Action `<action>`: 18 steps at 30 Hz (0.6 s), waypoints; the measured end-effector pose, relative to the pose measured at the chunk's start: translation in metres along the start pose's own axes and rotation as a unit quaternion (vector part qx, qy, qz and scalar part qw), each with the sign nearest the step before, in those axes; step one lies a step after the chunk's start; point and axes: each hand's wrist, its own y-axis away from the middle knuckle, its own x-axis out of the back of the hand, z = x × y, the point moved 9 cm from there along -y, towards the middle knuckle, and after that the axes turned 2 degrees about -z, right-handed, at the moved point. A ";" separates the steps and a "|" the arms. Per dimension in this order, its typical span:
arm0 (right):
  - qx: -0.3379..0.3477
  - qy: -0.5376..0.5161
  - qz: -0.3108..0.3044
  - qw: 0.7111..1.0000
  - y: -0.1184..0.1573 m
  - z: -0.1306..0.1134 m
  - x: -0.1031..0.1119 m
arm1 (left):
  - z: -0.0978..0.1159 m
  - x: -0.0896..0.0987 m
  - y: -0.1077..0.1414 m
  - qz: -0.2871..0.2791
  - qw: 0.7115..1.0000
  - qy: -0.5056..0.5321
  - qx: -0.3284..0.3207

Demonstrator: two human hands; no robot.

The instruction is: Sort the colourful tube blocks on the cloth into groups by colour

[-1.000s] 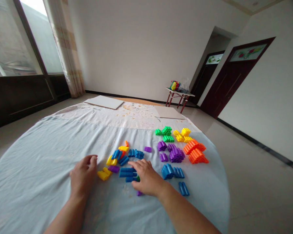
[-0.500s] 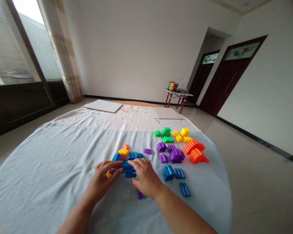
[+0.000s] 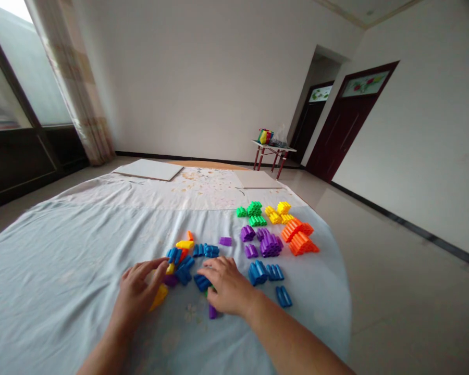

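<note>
My left hand [image 3: 137, 287] is open beside a loose cluster of coloured plastic pieces, its thumb and forefinger apart. A yellow piece [image 3: 160, 297] lies by its thumb, and a blue piece [image 3: 174, 255] is near its fingertips. My right hand [image 3: 230, 286] is open with bent fingers over a few joined blue pieces [image 3: 201, 283]; whether the fingertips touch them is unclear. Between the hands lies another blue group [image 3: 185, 270]. A purple piece [image 3: 212, 311] sticks out below my right hand, and a bit of green shows under its thumb.
Sorted groups stand on the right: green [image 3: 254, 209], yellow [image 3: 283, 208], purple [image 3: 271, 245], orange [image 3: 303, 244] and blue [image 3: 258, 273]. A lone purple piece [image 3: 225, 241] lies farther back. Two flat boards [image 3: 150, 170] rest toward the table's far end. A small side table [image 3: 273, 146] holds bags.
My hands have moved apart, leaving the blue pieces that were between them on the cloth. My left hand has drawn back to the left. The view has turned slightly right.
</note>
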 end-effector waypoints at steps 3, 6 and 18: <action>-0.054 0.000 -0.003 0.999 -0.002 0.003 -0.004 | -0.026 0.013 0.000 0.044 0.995 0.000 0.088; -0.093 0.013 0.007 0.996 -0.005 0.006 -0.006 | -0.043 0.021 0.002 0.064 0.986 -0.003 0.157; -0.030 -0.080 0.136 0.987 0.040 0.012 0.068 | -0.055 0.029 0.004 0.105 0.975 0.015 0.194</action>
